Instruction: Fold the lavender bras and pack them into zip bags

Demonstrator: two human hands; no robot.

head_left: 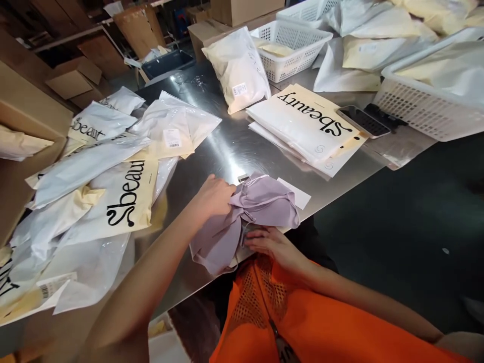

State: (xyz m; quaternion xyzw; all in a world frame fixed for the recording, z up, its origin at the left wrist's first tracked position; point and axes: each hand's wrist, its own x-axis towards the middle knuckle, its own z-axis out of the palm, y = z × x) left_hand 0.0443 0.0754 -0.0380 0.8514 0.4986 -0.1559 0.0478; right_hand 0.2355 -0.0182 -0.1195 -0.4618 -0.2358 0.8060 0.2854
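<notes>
Now lilac garment bunched under left hand fingers.

Both hands on lilac garment

The word "Sbeauty" is showing in black script, upside down, on the cream bag topping the stack at the right, while "Sbeaut" is reading sideways on a cream bag in the left pile and on another bag behind it.
</notes>
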